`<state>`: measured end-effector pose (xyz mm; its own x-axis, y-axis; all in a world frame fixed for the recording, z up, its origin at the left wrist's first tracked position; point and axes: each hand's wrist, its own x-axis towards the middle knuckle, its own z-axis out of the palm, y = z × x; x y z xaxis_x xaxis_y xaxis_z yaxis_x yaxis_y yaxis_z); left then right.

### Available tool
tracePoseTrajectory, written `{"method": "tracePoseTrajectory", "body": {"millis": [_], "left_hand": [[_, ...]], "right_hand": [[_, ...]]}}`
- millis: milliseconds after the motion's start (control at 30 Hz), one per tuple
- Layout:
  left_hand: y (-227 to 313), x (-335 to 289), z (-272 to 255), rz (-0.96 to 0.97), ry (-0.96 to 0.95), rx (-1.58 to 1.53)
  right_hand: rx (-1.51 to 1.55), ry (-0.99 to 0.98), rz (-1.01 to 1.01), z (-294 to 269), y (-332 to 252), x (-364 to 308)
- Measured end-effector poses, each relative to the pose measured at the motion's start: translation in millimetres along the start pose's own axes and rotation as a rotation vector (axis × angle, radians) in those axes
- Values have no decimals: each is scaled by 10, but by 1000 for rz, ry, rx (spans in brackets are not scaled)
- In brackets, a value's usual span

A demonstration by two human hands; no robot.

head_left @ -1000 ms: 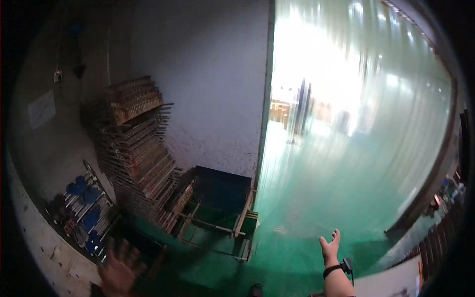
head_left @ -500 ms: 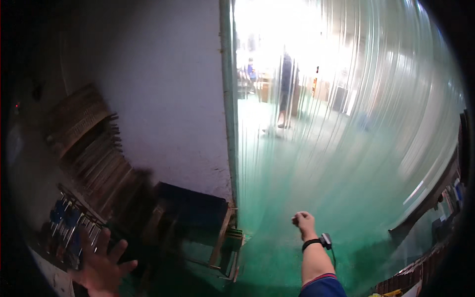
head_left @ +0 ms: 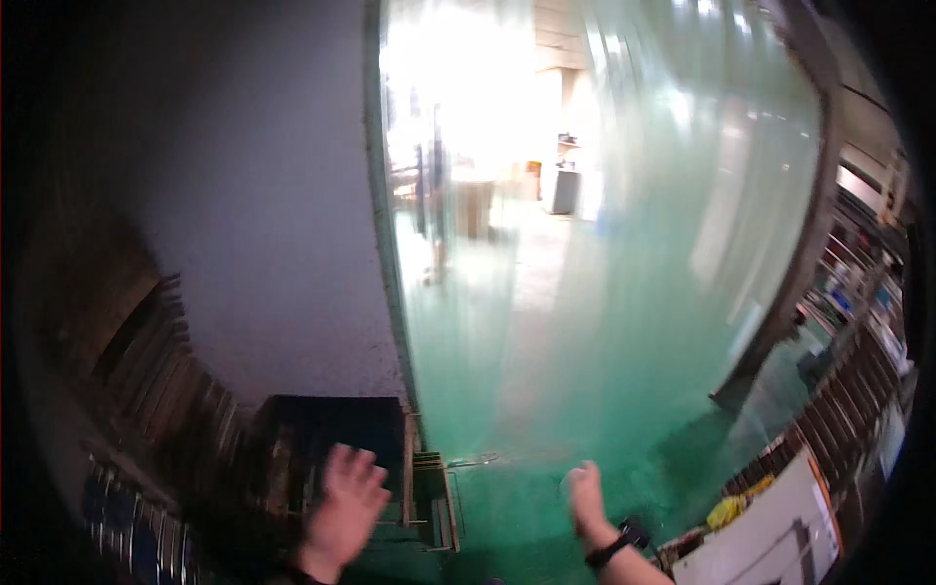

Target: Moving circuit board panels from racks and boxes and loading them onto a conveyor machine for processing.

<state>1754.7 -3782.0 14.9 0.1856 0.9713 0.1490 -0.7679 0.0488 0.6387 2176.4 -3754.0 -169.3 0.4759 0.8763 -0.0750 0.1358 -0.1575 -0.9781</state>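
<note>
My left hand (head_left: 343, 505) is raised at the lower middle-left, fingers stretched and slightly apart, with nothing in it. Behind it stands a low stand with a dark top (head_left: 336, 419), and the hand overlaps its edge in view; I see no contact. My right hand (head_left: 587, 499) hangs over the green floor (head_left: 517, 526), its fingers curled in, somewhat blurred, and no object shows in it. A black band with a small dark device (head_left: 632, 532) sits on that wrist. Ahead of both hands hangs a see-through plastic strip curtain (head_left: 634, 292) across a doorway.
A pale wall (head_left: 283, 224) ends at the door frame (head_left: 388, 263). Stacked dark slats (head_left: 161, 380) lean at the left. On the right are a white board (head_left: 760, 546), a yellow item (head_left: 726, 511) and loaded racks (head_left: 848, 283). A blurred person (head_left: 432, 185) stands beyond the curtain.
The view has swung right, bringing more of the right-hand racks and the white board into sight. My left hand has come in from the lower left; my right hand sits lower.
</note>
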Motion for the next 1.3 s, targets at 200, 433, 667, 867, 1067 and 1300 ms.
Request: {"method": "tracePoseTrajectory", "body": {"millis": [200, 433, 667, 867, 1067, 1300], "left_hand": [[-2904, -1242, 28, -982, -306, -595], [-1022, -2388, 1940, -1448, -893, -507], [-1714, -2697, 2676, -1096, -912, -180], [-2841, -3900, 3674, -952, -989, -28], [-3664, -4811, 4584, -704, -1194, 301], [-4449, -4739, 5426, 137, -1471, 1009]], "right_hand": [[-1003, -304, -1025, -267, -1933, -3146], [-786, 279, -158, -2529, -751, -5082], [-565, 1480, 633, -4105, 864, -9208], [-493, 1671, 696, -4969, 1282, -11088], [-551, 1590, 649, -6177, 1079, -11343], [-557, 1725, 666, -6933, 1306, -11578]]}}
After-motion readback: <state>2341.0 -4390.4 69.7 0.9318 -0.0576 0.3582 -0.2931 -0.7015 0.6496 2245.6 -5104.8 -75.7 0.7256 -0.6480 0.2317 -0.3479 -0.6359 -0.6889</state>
